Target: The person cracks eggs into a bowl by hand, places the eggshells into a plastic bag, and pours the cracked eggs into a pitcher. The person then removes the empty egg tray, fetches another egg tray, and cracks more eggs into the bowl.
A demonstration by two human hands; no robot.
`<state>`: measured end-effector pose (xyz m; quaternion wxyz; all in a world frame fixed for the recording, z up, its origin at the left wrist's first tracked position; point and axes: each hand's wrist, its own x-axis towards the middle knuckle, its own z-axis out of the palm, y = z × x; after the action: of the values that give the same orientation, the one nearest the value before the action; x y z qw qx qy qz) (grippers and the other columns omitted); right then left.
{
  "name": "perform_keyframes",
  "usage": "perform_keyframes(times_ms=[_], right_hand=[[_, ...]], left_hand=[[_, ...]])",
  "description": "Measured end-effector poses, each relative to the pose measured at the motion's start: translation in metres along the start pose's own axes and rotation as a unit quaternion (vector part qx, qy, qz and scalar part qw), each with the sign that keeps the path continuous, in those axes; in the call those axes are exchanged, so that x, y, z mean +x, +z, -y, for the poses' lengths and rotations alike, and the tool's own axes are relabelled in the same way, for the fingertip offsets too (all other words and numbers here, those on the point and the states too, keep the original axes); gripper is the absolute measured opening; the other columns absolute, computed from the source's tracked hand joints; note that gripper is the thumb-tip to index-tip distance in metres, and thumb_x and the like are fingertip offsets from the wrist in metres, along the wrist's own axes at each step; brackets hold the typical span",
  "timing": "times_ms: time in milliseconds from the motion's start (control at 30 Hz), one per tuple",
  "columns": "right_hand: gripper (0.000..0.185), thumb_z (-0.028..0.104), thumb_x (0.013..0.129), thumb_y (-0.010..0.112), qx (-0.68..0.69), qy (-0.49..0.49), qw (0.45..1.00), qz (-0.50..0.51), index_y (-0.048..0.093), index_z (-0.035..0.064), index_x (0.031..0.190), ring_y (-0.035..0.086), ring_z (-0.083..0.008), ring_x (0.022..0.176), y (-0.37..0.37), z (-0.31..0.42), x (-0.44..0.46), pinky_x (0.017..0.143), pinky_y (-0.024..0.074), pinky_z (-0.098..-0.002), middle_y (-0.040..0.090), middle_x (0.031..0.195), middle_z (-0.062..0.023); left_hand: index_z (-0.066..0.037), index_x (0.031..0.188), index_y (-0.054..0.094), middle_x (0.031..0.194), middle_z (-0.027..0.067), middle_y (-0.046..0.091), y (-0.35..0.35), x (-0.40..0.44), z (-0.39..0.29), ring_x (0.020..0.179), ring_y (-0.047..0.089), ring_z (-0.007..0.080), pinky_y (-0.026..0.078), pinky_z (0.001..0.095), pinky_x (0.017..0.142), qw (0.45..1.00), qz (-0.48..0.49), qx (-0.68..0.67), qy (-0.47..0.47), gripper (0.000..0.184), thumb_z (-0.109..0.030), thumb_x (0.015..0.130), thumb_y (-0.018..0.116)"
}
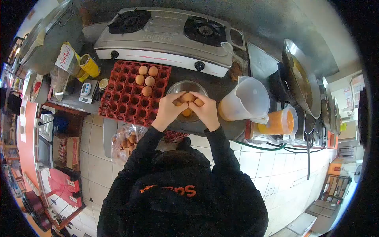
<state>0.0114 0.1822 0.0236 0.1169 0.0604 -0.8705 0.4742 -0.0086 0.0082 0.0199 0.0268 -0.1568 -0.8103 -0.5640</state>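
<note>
Both my hands meet over a clear bowl (176, 85) on the dark counter. My left hand (168, 110) and my right hand (207, 111) are closed around a brown egg (188, 97), with thumbs close together. Below the thumbs an orange yolk (186, 112) shows in the bowl. How far the shell is split I cannot tell. To the left lies a red egg tray (126, 94), mostly bare cups, with several brown eggs (149, 81) towards its upper right. A plastic bag of eggshells (127, 142) sits below the tray.
A two-burner gas stove (166, 35) stands behind the bowl. At right are a tall translucent jug (248, 98) and a jug of orange liquid (282, 121). Large pans (302, 79) stand farther right. A small scale (87, 91) and a yellow can (90, 65) are at left.
</note>
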Motion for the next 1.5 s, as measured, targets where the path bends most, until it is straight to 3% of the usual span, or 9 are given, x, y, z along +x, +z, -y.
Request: perform_keyframes(times_ms=[300,500,600,800,967,1067,1233,1400,1500], right_hand=[[0.044,0.006,0.072,0.073,-0.029,-0.077,0.996,-0.025,0.067,0.0047,0.115,0.070,-0.0267,0.091,0.000,-0.004,-0.001,0.082,0.0537,-0.0320,0.070,0.104,-0.0169],[0.050,0.013,0.070,0.074,-0.036,-0.145,0.989,-0.002,0.066,0.0128,0.119,0.065,-0.0297,0.095,-0.013,-0.011,0.003,0.084,0.0527,-0.0390,0.068,0.106,-0.0117],[0.052,0.013,0.069,0.074,-0.117,-0.190,0.974,0.045,0.064,0.0136,0.120,0.063,-0.0285,0.098,-0.024,-0.009,0.007,0.086,0.0500,-0.0404,0.066,0.111,-0.0089],[0.052,0.013,0.069,0.073,-0.261,-0.219,0.938,0.062,0.061,0.0144,0.119,0.062,-0.0287,0.099,-0.028,0.012,0.008,0.086,0.0467,-0.0410,0.065,0.103,-0.0069],[0.044,0.014,0.072,0.074,-0.119,-0.132,0.984,0.035,0.061,0.0124,0.114,0.063,-0.0316,0.095,-0.011,0.007,0.005,0.082,0.0497,-0.0420,0.065,0.103,-0.0098],[0.039,0.013,0.075,0.075,-0.076,-0.122,0.987,0.079,0.061,0.0101,0.111,0.065,-0.0327,0.094,0.005,0.021,0.006,0.080,0.0520,-0.0413,0.066,0.105,-0.0125],[0.037,0.012,0.077,0.076,0.048,-0.083,0.969,0.228,0.061,0.0064,0.109,0.066,-0.0263,0.097,0.047,0.059,0.000,0.085,0.0510,-0.0358,0.067,0.105,-0.0121],[0.038,0.020,0.078,0.076,0.097,-0.089,0.910,0.394,0.059,0.0064,0.109,0.065,-0.0308,0.099,0.135,0.083,-0.030,0.085,0.0497,-0.0365,0.066,0.105,-0.0136],[0.040,0.023,0.076,0.076,0.083,-0.159,0.886,0.427,0.060,0.0068,0.109,0.062,-0.0362,0.097,0.191,0.075,-0.049,0.083,0.0496,-0.0407,0.064,0.104,-0.0150]], left_hand=[[-0.005,0.120,0.066,0.112,0.0191,0.068,0.003,-0.001,0.003,0.099,0.068,0.0292,0.053,0.0332,0.085,0.999,-0.025,-0.001,0.038,0.048,-0.011,0.072,0.074],[-0.006,0.127,0.061,0.122,0.0162,0.063,-0.015,0.002,-0.002,0.110,0.063,0.0291,0.051,0.0329,0.092,0.997,0.042,-0.014,0.059,0.055,-0.005,0.073,0.071],[-0.007,0.127,0.060,0.125,0.0121,0.062,-0.023,0.007,-0.001,0.111,0.060,0.0299,0.051,0.0348,0.093,0.980,0.058,0.092,0.164,0.057,-0.004,0.071,0.070],[-0.009,0.122,0.062,0.118,0.0107,0.063,-0.027,0.012,-0.001,0.109,0.060,0.0304,0.052,0.0374,0.090,0.939,0.073,0.238,0.239,0.051,-0.007,0.071,0.070],[-0.007,0.125,0.061,0.114,0.0133,0.065,-0.027,-0.001,0.000,0.103,0.062,0.0282,0.052,0.0362,0.087,0.986,0.011,0.074,0.152,0.053,-0.010,0.074,0.074],[-0.006,0.126,0.060,0.110,0.0152,0.064,-0.040,-0.021,0.003,0.101,0.062,0.0244,0.050,0.0327,0.089,0.997,-0.019,-0.035,0.071,0.053,-0.013,0.077,0.077],[-0.004,0.127,0.059,0.115,0.0078,0.063,-0.069,-0.089,0.024,0.106,0.059,0.0172,0.049,0.0323,0.092,0.984,-0.099,-0.149,-0.025,0.051,-0.013,0.080,0.078],[-0.006,0.127,0.060,0.125,0.0084,0.061,-0.115,-0.183,0.053,0.111,0.059,0.0171,0.050,0.0323,0.094,0.949,-0.176,-0.180,-0.187,0.050,-0.013,0.081,0.078],[-0.006,0.126,0.061,0.123,0.0076,0.063,-0.131,-0.230,0.085,0.109,0.061,0.0188,0.051,0.0336,0.093,0.946,-0.206,-0.069,-0.240,0.050,-0.014,0.079,0.078]])
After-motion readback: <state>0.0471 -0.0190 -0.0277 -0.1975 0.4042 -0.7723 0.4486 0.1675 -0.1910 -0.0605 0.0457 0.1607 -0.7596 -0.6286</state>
